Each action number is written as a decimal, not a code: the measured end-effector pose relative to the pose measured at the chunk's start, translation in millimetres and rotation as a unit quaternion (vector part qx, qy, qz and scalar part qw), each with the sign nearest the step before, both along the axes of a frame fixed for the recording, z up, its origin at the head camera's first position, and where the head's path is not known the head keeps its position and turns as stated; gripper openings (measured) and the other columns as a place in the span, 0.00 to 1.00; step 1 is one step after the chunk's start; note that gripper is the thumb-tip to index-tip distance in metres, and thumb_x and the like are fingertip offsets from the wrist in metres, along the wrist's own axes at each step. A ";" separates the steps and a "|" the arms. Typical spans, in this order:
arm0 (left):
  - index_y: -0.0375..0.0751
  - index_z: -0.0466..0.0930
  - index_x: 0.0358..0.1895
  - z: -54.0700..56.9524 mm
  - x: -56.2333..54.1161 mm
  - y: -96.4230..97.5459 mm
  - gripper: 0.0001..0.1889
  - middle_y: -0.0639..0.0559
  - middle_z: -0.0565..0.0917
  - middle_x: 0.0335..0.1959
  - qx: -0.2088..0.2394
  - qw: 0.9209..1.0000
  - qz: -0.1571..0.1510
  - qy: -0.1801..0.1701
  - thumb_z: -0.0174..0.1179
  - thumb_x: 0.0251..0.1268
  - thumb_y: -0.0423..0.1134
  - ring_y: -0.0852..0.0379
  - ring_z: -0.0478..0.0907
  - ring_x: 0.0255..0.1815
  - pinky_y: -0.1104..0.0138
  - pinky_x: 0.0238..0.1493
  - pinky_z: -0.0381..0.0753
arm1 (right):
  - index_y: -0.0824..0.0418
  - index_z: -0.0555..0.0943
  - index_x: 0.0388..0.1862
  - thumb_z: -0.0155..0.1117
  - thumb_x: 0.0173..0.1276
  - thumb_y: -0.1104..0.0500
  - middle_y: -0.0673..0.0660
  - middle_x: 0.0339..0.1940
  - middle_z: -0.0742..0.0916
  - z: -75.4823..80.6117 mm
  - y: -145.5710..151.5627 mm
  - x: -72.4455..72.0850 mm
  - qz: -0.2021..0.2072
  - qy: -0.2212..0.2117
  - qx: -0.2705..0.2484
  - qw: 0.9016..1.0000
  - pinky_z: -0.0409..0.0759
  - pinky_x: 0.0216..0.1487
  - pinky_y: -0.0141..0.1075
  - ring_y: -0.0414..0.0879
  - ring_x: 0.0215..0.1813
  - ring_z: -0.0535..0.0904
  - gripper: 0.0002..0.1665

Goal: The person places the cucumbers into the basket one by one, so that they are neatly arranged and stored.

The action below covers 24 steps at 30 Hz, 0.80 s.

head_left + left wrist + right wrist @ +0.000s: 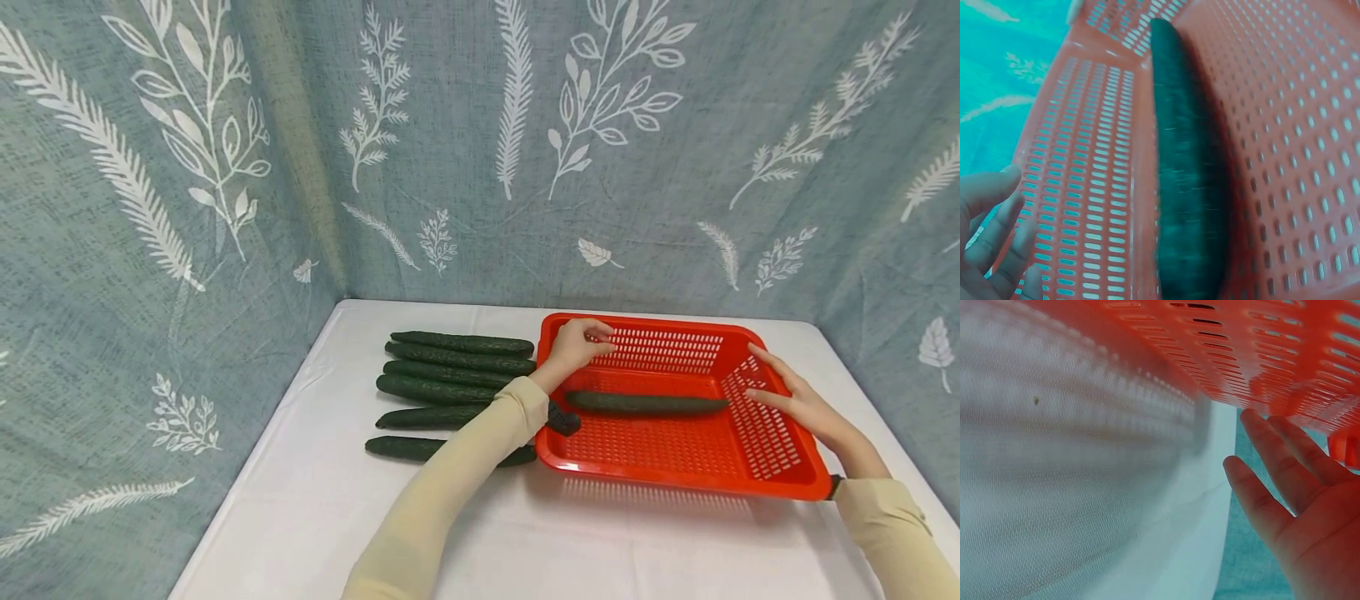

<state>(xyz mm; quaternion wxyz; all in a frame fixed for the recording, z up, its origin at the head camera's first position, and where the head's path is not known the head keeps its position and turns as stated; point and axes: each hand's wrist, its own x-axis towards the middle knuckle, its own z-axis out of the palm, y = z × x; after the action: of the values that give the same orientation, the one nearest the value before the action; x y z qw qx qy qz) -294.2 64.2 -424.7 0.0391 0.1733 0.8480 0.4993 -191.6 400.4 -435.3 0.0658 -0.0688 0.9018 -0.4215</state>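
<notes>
Step, we judge: loading; one cucumber (645,405) lies in the red basket (675,482) toward the bench's (300,517) right edge | Hands: both look released, left hand (576,346) loosely bent, right hand (810,408) straight-fingered at basket's right rim | Next: we'd reach left for the loose cucumbers (435,390)

no text, label, brand, number or sign can be read in any view.
</notes>
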 end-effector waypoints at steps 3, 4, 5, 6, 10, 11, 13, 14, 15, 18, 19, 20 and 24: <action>0.40 0.83 0.46 1.3 1.8 -1.0 0.15 0.48 0.85 0.38 0.011 1.000 -0.002 0.001 0.67 0.55 0.37 0.56 0.79 0.37 0.76 0.30 0.75 | 0.47 0.38 0.76 0.52 0.70 0.52 0.74 0.66 0.60 -0.5 0.4 -0.3 0.000 0.003 -0.001 1.000 0.79 0.36 0.32 0.24 0.42 0.68 0.45; 0.40 0.83 0.46 1.9 2.7 -1.4 0.15 0.48 0.85 0.38 0.013 1.000 -0.002 -0.002 0.66 0.55 0.37 0.56 0.79 0.36 0.76 0.30 0.74 | 0.47 0.38 0.76 0.52 0.70 0.52 0.74 0.66 0.60 -0.7 0.5 -0.4 0.001 0.004 -0.002 1.000 0.79 0.36 0.32 0.23 0.42 0.68 0.45; 0.40 0.83 0.47 2.5 3.9 -1.8 0.15 0.48 0.85 0.38 0.016 1.000 -0.004 -0.005 0.66 0.55 0.38 0.56 0.79 0.37 0.76 0.30 0.74 | 0.47 0.38 0.76 0.52 0.70 0.52 0.74 0.66 0.60 -0.6 0.5 -0.4 0.000 0.006 -0.001 1.000 0.79 0.36 0.32 0.23 0.42 0.67 0.44; 0.41 0.83 0.47 3.3 5.0 -2.3 0.15 0.48 0.85 0.38 0.018 1.000 -0.006 -0.007 0.66 0.55 0.38 0.56 0.79 0.37 0.76 0.29 0.74 | 0.47 0.38 0.76 0.52 0.70 0.52 0.74 0.66 0.60 -0.8 0.7 -0.5 0.000 0.007 -0.001 1.000 0.79 0.36 0.31 0.23 0.42 0.67 0.44; 0.43 0.82 0.48 6.0 9.2 -4.1 0.15 0.49 0.84 0.39 0.027 0.999 -0.014 -0.012 0.66 0.56 0.40 0.57 0.78 0.37 0.76 0.30 0.75 | 0.48 0.38 0.76 0.52 0.70 0.52 0.74 0.66 0.59 -1.0 1.2 -1.0 -0.001 0.003 -0.002 1.000 0.80 0.36 0.32 0.23 0.42 0.67 0.45; 0.43 0.82 0.48 6.6 9.9 -4.7 0.15 0.49 0.84 0.39 0.031 0.999 -0.016 -0.011 0.66 0.56 0.40 0.57 0.78 0.37 0.76 0.30 0.75 | 0.48 0.38 0.76 0.52 0.70 0.52 0.73 0.66 0.59 -1.0 1.3 -1.3 -0.002 0.003 -0.001 1.000 0.80 0.36 0.32 0.23 0.42 0.67 0.45; 0.43 0.82 0.48 8.0 11.2 -5.9 0.15 0.49 0.84 0.39 0.037 0.999 -0.020 -0.009 0.65 0.57 0.41 0.58 0.78 0.36 0.76 0.30 0.75 | 0.47 0.38 0.76 0.52 0.70 0.52 0.73 0.66 0.59 -1.2 1.5 -1.8 -0.003 0.002 0.000 1.000 0.80 0.37 0.32 0.23 0.42 0.67 0.45; 0.42 0.82 0.48 8.7 11.8 -6.6 0.15 0.49 0.84 0.39 0.040 0.999 -0.022 -0.008 0.65 0.57 0.41 0.58 0.77 0.36 0.75 0.30 0.75 | 0.47 0.38 0.76 0.52 0.70 0.52 0.73 0.67 0.59 -1.2 1.6 -1.9 -0.003 0.001 0.000 1.000 0.80 0.37 0.32 0.24 0.43 0.67 0.45; 0.42 0.82 0.48 9.7 12.6 -7.5 0.16 0.49 0.84 0.39 0.042 0.999 -0.025 -0.008 0.65 0.57 0.41 0.59 0.77 0.36 0.75 0.30 0.75 | 0.47 0.38 0.76 0.52 0.70 0.52 0.73 0.67 0.59 -1.2 1.7 -1.9 -0.003 0.000 0.001 1.000 0.80 0.37 0.31 0.24 0.43 0.66 0.45; 0.41 0.81 0.50 13.4 15.3 -10.4 0.17 0.49 0.83 0.39 0.049 0.998 -0.038 -0.011 0.64 0.58 0.41 0.60 0.77 0.34 0.75 0.29 0.75 | 0.48 0.38 0.76 0.52 0.70 0.52 0.73 0.66 0.59 -1.4 1.7 -1.6 -0.002 0.003 0.000 1.000 0.79 0.37 0.31 0.24 0.43 0.66 0.45; 0.41 0.81 0.50 15.1 16.5 -11.5 0.17 0.49 0.83 0.39 0.051 0.998 -0.042 -0.011 0.64 0.58 0.42 0.60 0.76 0.34 0.75 0.29 0.75 | 0.48 0.38 0.76 0.51 0.70 0.52 0.73 0.66 0.59 -1.4 1.6 -1.4 -0.002 0.003 -0.001 1.000 0.79 0.37 0.31 0.24 0.43 0.66 0.44; 0.41 0.81 0.50 16.6 17.6 -12.7 0.17 0.49 0.83 0.39 0.052 0.997 -0.047 -0.011 0.64 0.58 0.42 0.61 0.76 0.33 0.75 0.29 0.75 | 0.48 0.38 0.76 0.51 0.70 0.52 0.73 0.66 0.60 -1.5 1.6 -1.1 -0.002 0.004 -0.002 1.000 0.79 0.36 0.32 0.24 0.42 0.67 0.44; 0.42 0.81 0.50 22.9 21.6 -18.6 0.17 0.49 0.83 0.39 0.059 0.996 -0.063 -0.001 0.64 0.59 0.42 0.61 0.76 0.32 0.74 0.29 0.75 | 0.48 0.38 0.76 0.51 0.71 0.53 0.74 0.65 0.60 -1.9 1.4 -0.8 -0.003 0.000 -0.012 1.000 0.81 0.35 0.33 0.25 0.41 0.69 0.44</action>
<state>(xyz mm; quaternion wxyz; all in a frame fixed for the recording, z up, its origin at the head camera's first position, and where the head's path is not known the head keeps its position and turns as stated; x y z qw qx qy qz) -272.6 45.7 -401.8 0.0607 0.2278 0.8047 0.5449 -192.4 401.9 -437.1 0.0635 -0.0671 0.8970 -0.4323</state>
